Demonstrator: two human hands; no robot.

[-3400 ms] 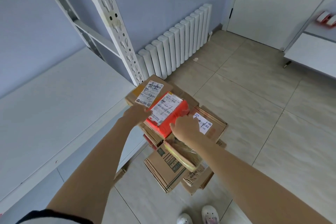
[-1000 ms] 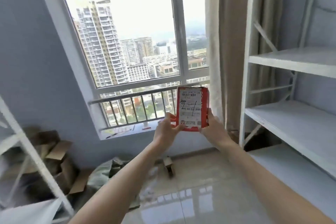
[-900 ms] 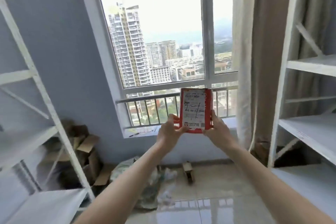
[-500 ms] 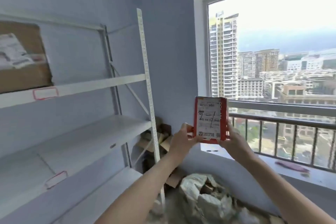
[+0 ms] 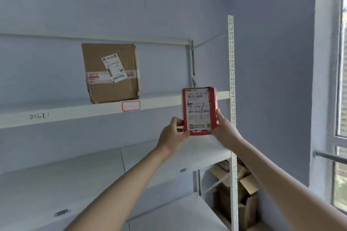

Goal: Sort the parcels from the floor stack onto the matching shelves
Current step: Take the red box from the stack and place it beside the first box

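Observation:
A small red parcel (image 5: pixel 199 110) with a white shipping label marked "2-1" is held upright in front of a white shelf unit. My left hand (image 5: pixel 172 135) grips its lower left edge and my right hand (image 5: pixel 224 127) grips its right side. The parcel hovers in front of the right end of the upper shelf (image 5: pixel 75 111), which bears a red-framed tag (image 5: pixel 130 106) and handwriting on its front edge. A brown cardboard parcel (image 5: pixel 111 73) with a similar label stands on that shelf to the left.
A bare white middle shelf (image 5: pixel 75 174) and a lower shelf (image 5: pixel 178 212) lie below. The perforated white upright (image 5: pixel 232 118) stands just right of the parcel. Flattened cardboard boxes (image 5: pixel 242 189) are piled in the corner. A window (image 5: pixel 339 99) is at the right.
My view has swung left from the window to the shelf unit. The red parcel stays in both hands and is now in front of the upper shelf's right end.

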